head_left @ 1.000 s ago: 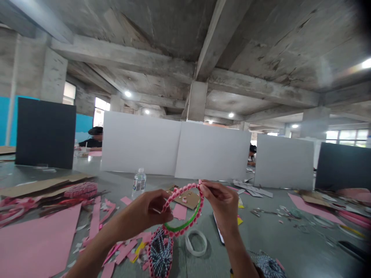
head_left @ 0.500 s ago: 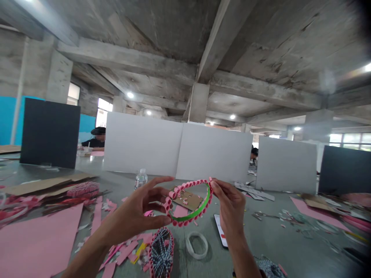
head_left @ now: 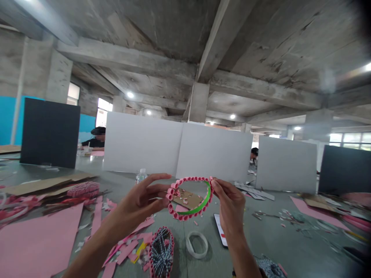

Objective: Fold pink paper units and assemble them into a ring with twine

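Observation:
Held up over the table is a ring [head_left: 199,211], a green band edged outside with small rolled pink tubes. My right hand [head_left: 232,199] pinches its right end between thumb and fingers. At the opposite end, my left hand [head_left: 142,197] closes thumb and middle fingers on the tubes, its index finger stretched out above. Below the ring lies an oval pink-edged piece [head_left: 161,253] crisscrossed with blue-grey and white cord. A roll of whitish tape [head_left: 197,245] lies beside it. Behind the ring, a brown cardboard piece [head_left: 188,200] carries pink scraps.
A phone [head_left: 220,231] lies by my right wrist. Pink paper [head_left: 40,239] and cut strips [head_left: 127,253] cover the left side. A plastic bottle [head_left: 141,175] stands behind my left hand. White panels [head_left: 214,150] stand across the table; scissors [head_left: 265,215] lie at right. People sit beyond.
The ring's left side has risen and its opening looks rounder. My left thumb has moved up, closer to my other fingers. My right hand stays nearly still.

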Available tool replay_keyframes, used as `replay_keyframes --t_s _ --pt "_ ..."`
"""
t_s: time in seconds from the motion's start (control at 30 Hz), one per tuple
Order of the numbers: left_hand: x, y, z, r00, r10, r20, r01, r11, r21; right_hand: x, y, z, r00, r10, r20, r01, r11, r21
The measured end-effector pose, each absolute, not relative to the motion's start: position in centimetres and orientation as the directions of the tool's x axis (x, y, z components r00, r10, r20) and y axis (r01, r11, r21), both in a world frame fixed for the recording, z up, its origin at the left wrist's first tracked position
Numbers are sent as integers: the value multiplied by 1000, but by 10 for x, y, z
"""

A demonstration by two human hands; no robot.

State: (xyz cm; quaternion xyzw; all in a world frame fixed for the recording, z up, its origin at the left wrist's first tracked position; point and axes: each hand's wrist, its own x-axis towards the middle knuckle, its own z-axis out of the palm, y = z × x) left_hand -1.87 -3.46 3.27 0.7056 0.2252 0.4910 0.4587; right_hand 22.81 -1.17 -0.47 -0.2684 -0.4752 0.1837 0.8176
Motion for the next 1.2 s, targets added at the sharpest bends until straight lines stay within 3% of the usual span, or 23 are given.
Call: replay_keyframes --t_s 0.27,0.47,0.6,0.77,0.9,1.03,1.2 --pt "-13 -36 34 449 735 509 -212 -466 859 224 -5 -11 499 544 675 -49 795 -605" --pt "-7 -37 33 245 768 592 -95 -588 803 219 2 -14 476 603 640 -127 767 -629" --pt "-9 -30 29 235 772 590 30 -612 790 222 -3 -10 444 619 648 -95 751 -653" --pt "-10 -37 30 387 803 453 352 -583 732 219 -23 -4 207 641 739 -21 759 -651" --pt "-5 -46 33 487 789 375 359 -572 737 204 -41 -3 99 689 718 -34 724 -689" --pt "-1 -50 34 463 808 364 318 -535 783 196 -43 -2 -91 789 608 -82 603 -794" --pt "1 -52 34 423 837 347 413 -519 748 199 -31 -7 -180 846 502 -156 479 -864"
